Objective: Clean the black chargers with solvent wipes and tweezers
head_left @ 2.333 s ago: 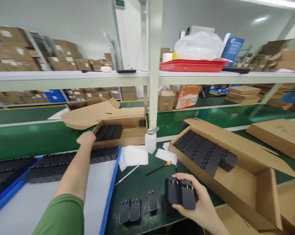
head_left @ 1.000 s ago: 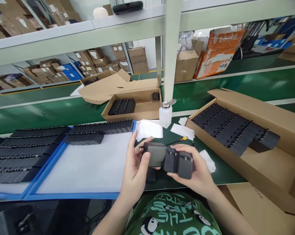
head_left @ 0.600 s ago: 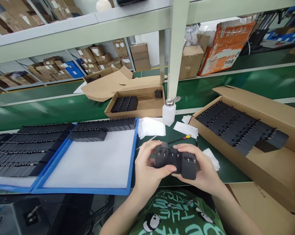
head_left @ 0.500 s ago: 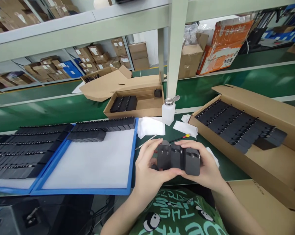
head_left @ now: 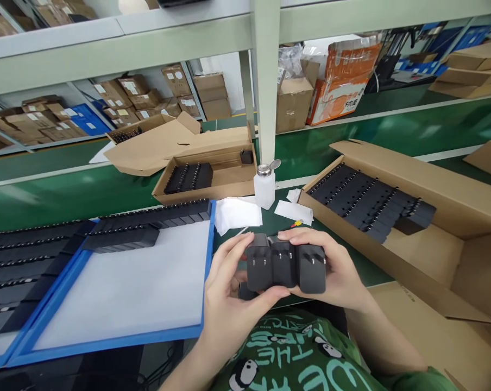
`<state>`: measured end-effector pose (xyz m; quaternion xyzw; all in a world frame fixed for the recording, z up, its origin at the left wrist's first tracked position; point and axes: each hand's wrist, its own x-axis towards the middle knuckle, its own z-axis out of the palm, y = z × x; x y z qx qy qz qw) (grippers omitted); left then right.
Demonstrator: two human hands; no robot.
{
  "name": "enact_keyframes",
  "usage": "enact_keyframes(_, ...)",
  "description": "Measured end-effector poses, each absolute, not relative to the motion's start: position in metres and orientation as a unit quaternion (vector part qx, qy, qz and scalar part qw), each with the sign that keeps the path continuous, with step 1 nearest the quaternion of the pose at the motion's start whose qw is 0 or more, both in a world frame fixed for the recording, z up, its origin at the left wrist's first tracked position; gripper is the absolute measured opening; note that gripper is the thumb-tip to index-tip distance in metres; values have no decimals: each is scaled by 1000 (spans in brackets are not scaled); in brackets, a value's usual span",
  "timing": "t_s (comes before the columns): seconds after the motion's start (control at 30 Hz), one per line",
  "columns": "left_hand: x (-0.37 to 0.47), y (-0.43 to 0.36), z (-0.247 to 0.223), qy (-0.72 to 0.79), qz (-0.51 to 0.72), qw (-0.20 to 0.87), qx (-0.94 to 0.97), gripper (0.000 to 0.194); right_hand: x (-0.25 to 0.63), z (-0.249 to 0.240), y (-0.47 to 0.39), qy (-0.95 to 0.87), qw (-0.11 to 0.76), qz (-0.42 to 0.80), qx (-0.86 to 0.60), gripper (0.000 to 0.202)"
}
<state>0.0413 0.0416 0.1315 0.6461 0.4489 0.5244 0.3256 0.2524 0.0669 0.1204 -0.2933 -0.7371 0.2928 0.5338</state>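
Several black plug-in power adapters [head_left: 284, 264] are held in a row between my two hands, low over the green bench, with metal prongs showing on their faces. My left hand [head_left: 231, 285] is closed around the left end, thumb along the bottom edge, and another black adapter [head_left: 246, 291] shows under its palm. My right hand [head_left: 337, 266] grips the right end, fingers over the top. Left of them lies a blue-framed tray [head_left: 143, 288] with a white base and rows of black adapters [head_left: 148, 220] along its far side.
An open carton [head_left: 441, 255] at the right holds rows of adapters. A smaller carton [head_left: 233, 182] stands behind. A white pump bottle [head_left: 264, 187], white wipes [head_left: 238, 213] and a yellow-tipped tool [head_left: 296, 223] lie between. A shelf post [head_left: 265, 81] rises behind the bottle.
My view has turned slightly right, so the trays, cartons and bottle sit further left. Both hands keep hold of the adapters, and the row is tilted slightly differently.
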Motion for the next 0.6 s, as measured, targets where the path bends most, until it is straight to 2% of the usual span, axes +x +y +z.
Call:
enact_keyframes(0.23,37,46,133,445,498,326,669,75,252,125,69,-755,529,260,-287,63)
enact_keyframes(0.6,31,44,138,439,477,329,687,70,251,126,76,-766,527,260,-262,66)
